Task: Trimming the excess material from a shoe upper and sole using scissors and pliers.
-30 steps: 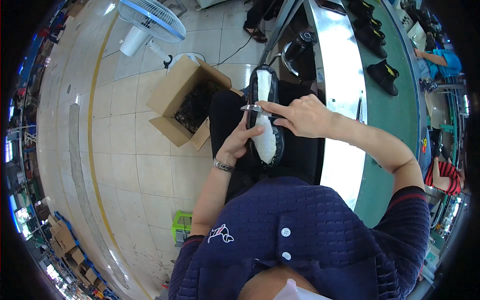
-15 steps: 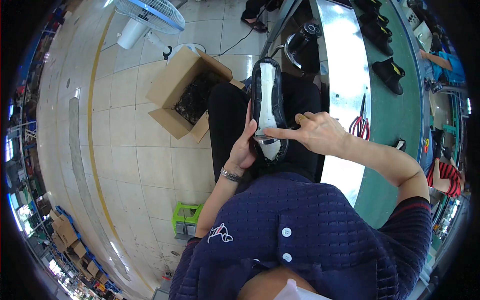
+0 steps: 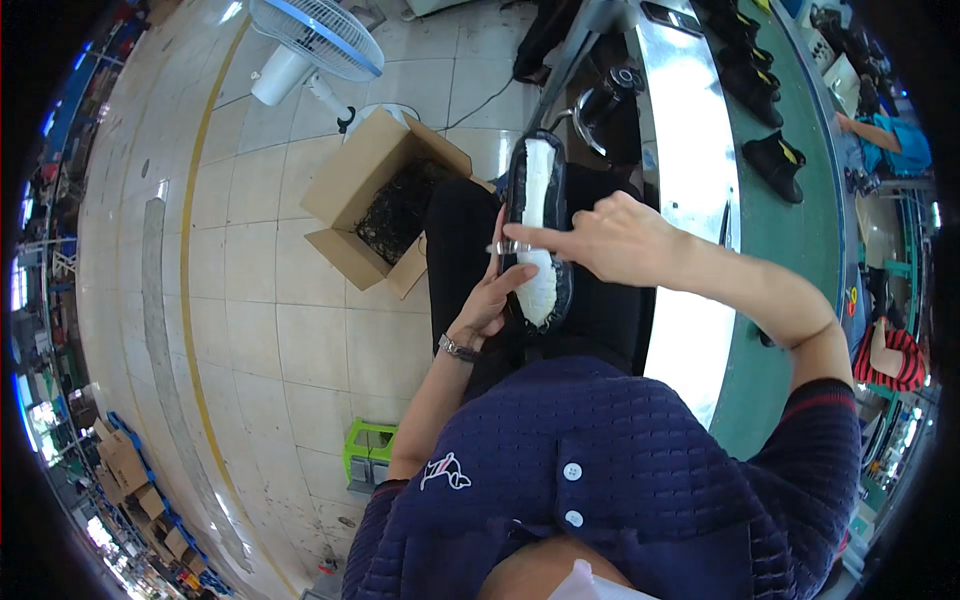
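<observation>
A black shoe [image 3: 540,185] lies sole-up above my lap, its toe-to-heel length pointing away from me. A white strip runs along the underside, bordered by dark material. My left hand [image 3: 492,303] grips the shoe from the left, its thumb over the white part. My right hand [image 3: 610,240] reaches across from the right, index finger stretched over the sole and the other fingers curled. Under that fingertip, a narrow shiny piece [image 3: 512,248] crosses the sole and sticks out on the left. Its kind, and whether the curled fingers hold it, is unclear.
An open cardboard box [image 3: 345,180] with black scraps stands on the floor at left, near a fan [image 3: 315,35]. A metal bench edge [image 3: 690,120] runs along my right, beside a green surface [image 3: 800,240] with black shoes [image 3: 775,160]. Several people are beyond.
My right hand and the shiny piece have moved farther from me along the sole. My left thumb has come over the white part. The view has shifted slightly.
</observation>
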Action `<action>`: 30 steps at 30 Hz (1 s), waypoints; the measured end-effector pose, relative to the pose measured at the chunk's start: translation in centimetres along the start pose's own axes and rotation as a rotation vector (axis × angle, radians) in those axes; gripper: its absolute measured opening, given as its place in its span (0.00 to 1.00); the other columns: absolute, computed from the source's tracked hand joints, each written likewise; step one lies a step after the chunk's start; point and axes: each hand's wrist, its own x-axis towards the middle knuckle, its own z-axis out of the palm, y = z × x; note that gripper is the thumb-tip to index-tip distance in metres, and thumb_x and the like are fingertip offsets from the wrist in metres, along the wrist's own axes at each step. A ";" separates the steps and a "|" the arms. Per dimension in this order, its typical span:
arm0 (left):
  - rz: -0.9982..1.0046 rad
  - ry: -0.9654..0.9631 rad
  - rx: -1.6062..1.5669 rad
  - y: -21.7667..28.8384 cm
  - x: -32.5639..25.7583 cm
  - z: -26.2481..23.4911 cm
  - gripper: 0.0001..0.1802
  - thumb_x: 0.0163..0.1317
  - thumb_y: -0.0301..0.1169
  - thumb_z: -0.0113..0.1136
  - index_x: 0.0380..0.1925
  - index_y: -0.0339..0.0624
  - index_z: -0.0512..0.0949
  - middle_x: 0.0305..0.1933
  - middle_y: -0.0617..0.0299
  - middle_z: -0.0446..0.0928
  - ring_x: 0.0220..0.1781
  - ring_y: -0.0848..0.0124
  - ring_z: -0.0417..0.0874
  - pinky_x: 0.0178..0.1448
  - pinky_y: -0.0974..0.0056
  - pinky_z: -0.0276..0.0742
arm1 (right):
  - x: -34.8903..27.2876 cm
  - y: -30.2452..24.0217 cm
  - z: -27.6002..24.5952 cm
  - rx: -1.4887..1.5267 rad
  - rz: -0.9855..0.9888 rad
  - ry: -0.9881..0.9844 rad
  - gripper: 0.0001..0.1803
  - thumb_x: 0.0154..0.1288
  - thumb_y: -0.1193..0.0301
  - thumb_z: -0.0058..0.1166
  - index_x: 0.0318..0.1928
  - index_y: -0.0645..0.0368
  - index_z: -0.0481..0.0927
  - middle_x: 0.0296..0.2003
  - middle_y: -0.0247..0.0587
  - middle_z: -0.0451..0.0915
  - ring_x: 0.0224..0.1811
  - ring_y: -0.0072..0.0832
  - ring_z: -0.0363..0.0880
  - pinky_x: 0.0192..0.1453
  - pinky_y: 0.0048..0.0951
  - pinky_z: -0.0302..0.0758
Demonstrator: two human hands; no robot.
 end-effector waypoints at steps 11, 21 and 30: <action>-0.067 -0.079 0.007 -2.1 -0.8 -1.1 0.37 0.59 0.26 0.64 0.68 0.44 0.60 0.58 0.60 0.73 0.58 0.70 0.75 0.63 0.63 0.69 | -2.7 -4.6 -0.4 0.065 -0.050 0.047 0.44 0.62 0.68 0.53 0.74 0.37 0.45 0.22 0.45 0.79 0.21 0.39 0.83 0.23 0.36 0.77; -0.179 -0.025 -0.332 -3.1 -2.1 -1.0 0.38 0.71 0.50 0.48 0.74 0.56 0.45 0.72 0.60 0.58 0.72 0.67 0.57 0.72 0.56 0.57 | -2.3 -3.5 -1.0 0.261 0.107 0.056 0.35 0.71 0.61 0.46 0.73 0.41 0.46 0.24 0.47 0.81 0.22 0.42 0.83 0.26 0.38 0.78; 0.302 0.055 0.058 -4.0 -1.5 0.3 0.43 0.71 0.41 0.52 0.75 0.52 0.37 0.74 0.57 0.51 0.71 0.68 0.58 0.73 0.62 0.54 | -2.5 -4.3 -0.7 0.190 -0.093 0.103 0.41 0.66 0.70 0.47 0.75 0.45 0.41 0.24 0.49 0.81 0.21 0.37 0.83 0.19 0.33 0.78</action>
